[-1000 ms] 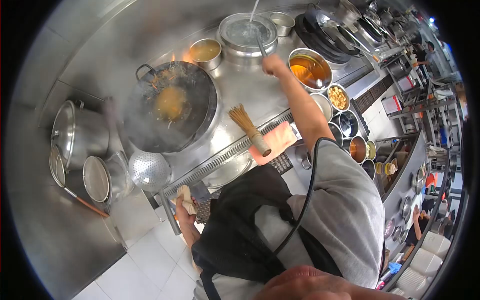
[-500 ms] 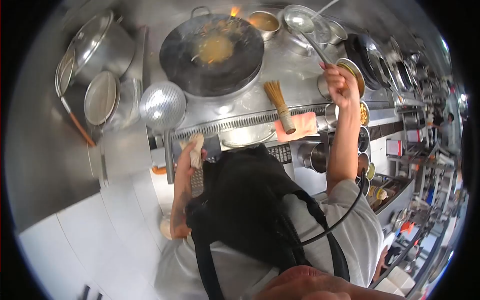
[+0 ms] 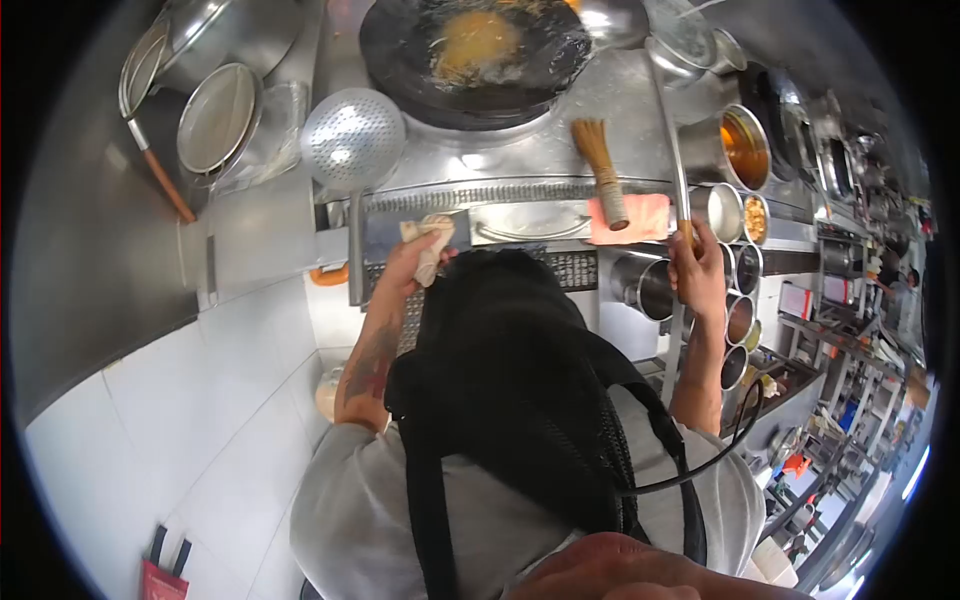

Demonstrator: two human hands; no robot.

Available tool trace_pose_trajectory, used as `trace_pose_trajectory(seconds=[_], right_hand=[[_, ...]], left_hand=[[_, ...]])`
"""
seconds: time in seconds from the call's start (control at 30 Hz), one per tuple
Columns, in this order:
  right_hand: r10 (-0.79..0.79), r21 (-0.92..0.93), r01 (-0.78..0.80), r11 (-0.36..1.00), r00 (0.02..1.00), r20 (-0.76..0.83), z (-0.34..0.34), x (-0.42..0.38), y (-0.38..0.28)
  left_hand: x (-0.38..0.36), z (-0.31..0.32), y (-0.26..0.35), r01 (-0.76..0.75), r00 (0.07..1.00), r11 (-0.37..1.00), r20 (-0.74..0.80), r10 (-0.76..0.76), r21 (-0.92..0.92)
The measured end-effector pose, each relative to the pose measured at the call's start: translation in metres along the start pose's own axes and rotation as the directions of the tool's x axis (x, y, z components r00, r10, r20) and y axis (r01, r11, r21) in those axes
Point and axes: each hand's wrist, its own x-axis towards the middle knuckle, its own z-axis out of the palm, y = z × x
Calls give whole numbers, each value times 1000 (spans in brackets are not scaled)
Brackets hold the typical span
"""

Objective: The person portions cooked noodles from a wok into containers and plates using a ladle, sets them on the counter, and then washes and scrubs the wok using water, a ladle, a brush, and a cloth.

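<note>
My right hand (image 3: 700, 275) is closed around the wooden grip of a long-handled ladle (image 3: 670, 140). Its metal shaft points away from me, toward the metal bowls at the back. In my left hand (image 3: 408, 268) is a bunched beige cloth (image 3: 432, 245), held in front of the stove's near edge. Ahead of me a large black wok (image 3: 420, 90) sits on the stove, with yellowish liquid and small food bits in its middle. Between the wok and my right hand lies a bamboo brush (image 3: 600, 170), its handle end resting on a folded pink cloth (image 3: 645, 217).
A perforated strainer (image 3: 352, 140) rests left of the wok. Further left are a fine sieve (image 3: 217, 118) and a large steel pot (image 3: 235, 45). On the right stand a pot of orange liquid (image 3: 745, 145), a white-filled container (image 3: 722, 210) and several other containers.
My right hand has come down and toward me with the ladle. My view has shifted, so the stove sits higher in it. The flame at the wok's back edge shows less.
</note>
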Motion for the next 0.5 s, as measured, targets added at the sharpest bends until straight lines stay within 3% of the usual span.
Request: trace_pose_trajectory(seconds=[0.03, 0.1, 0.13, 0.17, 0.23, 0.27, 0.3, 0.37, 0.43, 0.47, 0.5], right_hand=[[-4, 45, 7, 999, 997, -72, 11, -2, 12], [109, 67, -115, 991, 991, 83, 9, 5, 72], [-73, -294, 45, 955, 993, -87, 8, 14, 129], [-305, -632, 134, 763, 937, -170, 10, 21, 170], [-43, -560, -103, 822, 969, -242, 21, 17, 172], [-111, -615, -76, 785, 959, -260, 25, 22, 205], [-60, -643, -133, 754, 961, -269, 29, 27, 227], [-139, -738, -66, 671, 967, -212, 23, 55, 267], [-416, -784, 171, 597, 901, -121, 33, 87, 210], [-53, -518, 28, 855, 998, -34, 37, 113, 171], [-343, -662, 139, 737, 920, -189, 49, 143, 210]], left_hand=[[-2, 1, 1, 4, 1000, 999, 13, -4, 43], [1, -10, -4, 22, 999, 999, 28, -24, 50], [3, -10, -5, 53, 998, 998, 27, -53, 21], [4, -9, -5, 79, 997, 997, 23, -78, -12], [0, -3, -5, 66, 997, 996, -30, -68, -60], [-5, 5, 0, 78, 996, 996, -28, -79, -46], [-8, 11, 8, 94, 995, 995, -12, -94, -24], [-2, 25, 15, 36, 997, 999, -68, -36, -11], [5, 28, 27, 37, 998, 987, 41, -44, 157], [5, 43, 29, -29, 999, 989, -14, 31, 147], [11, 48, 30, -20, 1000, 987, -1, 20, 160]])
